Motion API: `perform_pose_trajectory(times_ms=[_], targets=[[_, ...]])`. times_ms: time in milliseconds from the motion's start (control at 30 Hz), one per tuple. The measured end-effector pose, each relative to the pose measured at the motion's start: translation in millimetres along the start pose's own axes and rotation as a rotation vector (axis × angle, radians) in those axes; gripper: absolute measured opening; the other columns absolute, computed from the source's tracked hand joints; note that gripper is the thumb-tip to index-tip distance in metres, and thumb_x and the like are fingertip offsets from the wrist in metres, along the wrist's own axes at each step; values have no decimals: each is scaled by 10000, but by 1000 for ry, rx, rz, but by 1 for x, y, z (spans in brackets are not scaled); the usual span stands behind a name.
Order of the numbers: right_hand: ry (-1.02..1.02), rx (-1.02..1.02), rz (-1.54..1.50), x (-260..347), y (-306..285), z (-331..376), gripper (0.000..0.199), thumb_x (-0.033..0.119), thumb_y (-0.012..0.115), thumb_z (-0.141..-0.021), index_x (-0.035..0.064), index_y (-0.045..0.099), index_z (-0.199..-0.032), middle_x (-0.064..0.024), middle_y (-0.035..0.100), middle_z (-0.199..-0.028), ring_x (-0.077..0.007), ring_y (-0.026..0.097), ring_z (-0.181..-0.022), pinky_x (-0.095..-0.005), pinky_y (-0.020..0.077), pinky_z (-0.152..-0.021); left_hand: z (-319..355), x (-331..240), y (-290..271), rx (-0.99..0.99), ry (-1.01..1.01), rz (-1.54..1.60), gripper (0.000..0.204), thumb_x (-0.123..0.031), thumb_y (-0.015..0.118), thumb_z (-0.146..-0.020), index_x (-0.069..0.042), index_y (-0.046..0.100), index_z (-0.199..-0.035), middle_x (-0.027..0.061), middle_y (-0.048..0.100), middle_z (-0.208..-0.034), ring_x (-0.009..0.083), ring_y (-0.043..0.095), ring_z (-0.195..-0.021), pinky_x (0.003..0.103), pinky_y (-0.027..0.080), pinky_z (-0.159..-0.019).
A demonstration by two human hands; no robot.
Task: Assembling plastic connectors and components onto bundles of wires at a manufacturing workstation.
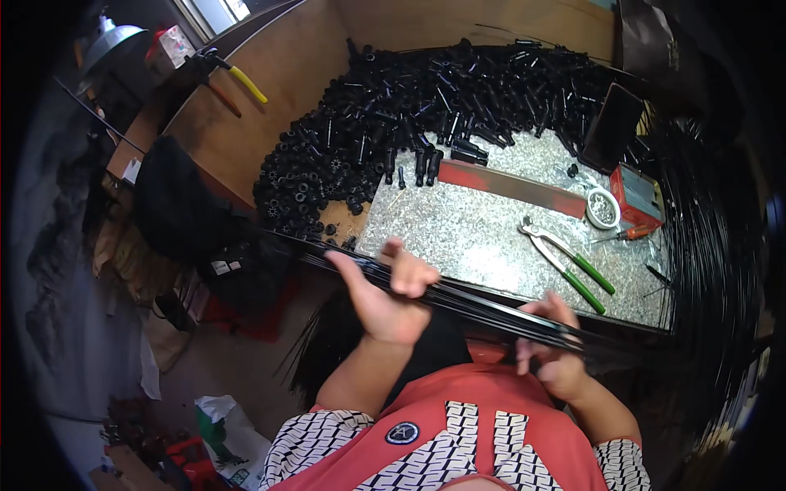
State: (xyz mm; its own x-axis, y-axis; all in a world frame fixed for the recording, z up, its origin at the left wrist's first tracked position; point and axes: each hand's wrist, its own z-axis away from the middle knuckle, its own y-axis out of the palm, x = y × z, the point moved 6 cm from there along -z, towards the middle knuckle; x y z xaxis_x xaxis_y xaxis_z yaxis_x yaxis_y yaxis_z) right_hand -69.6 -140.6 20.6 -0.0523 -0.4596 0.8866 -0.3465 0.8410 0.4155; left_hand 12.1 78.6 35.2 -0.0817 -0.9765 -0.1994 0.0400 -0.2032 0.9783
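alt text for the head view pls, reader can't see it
Both hands, left hand and right hand, hold a bundle of thin black rods in front of a granite-topped bench. On the bench lie green-handled pliers and a heap of small black plastic parts.

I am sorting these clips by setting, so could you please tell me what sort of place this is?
Probably a small assembly workshop: a heap of black plastic parts on the workbench, green-handled pliers, and both hands, left hand and right hand, gripping a bundle of thin black rods.
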Motion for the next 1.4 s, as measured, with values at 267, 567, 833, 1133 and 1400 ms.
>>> perform_pose_trajectory(times_ms=[267, 567, 833, 1133, 1400], targets=[[-324, -240, 594, 158, 16, -25, 432, 421, 677, -806, 1, 606, -735, -166, 594, -766, -159, 578, -534, -231, 474, -462, 83, 106, -19, 614, -1079, -675, 1036, -860, 221, -750, -7, 556, -1231, 149, 677, -860, 207, 656, -848, 313, 506, -773], [302, 231, 941, -5, 10, -47, 191, 177, 720, -808, 11, 626, -809, -141, 651, -786, -214, 673, -713, -331, 516, -613, 17, 36, 89, 679, 249, -1151, 773, -255, 791, -793, -17, 318, -1356, 65, 540, -981, 101, 553, -841, 238, 470, -783], [389, 311, 902, -40, 21, -41, 242, 230, 728, -823, 1, 649, -828, -127, 647, -690, -262, 661, -639, -369, 522, -610, 11, 21, 138, 703, 277, -909, 594, -2, 798, -734, -24, 453, -1217, 58, 560, -945, 114, 573, -856, 251, 495, -777], [419, 575, 915, 23, 33, -61, 560, 378, 827, -723, 32, 584, -1090, -83, 623, -975, -207, 597, -913, -358, 484, -798, 9, 24, 138, 796, 57, -988, 103, -1, 739, -797, 13, 677, -877, 63, 673, -855, 115, 625, -781, 245, 499, -706], [-170, 345, 650, 102, 42, -95, 319, 180, 864, -648, 51, 616, -802, -51, 637, -796, -169, 607, -749, -281, 456, -681, 19, 37, 149, 939, 113, -974, 91, 6, 712, -823, 20, 648, -886, 81, 656, -787, 104, 653, -688, 205, 505, -612]])
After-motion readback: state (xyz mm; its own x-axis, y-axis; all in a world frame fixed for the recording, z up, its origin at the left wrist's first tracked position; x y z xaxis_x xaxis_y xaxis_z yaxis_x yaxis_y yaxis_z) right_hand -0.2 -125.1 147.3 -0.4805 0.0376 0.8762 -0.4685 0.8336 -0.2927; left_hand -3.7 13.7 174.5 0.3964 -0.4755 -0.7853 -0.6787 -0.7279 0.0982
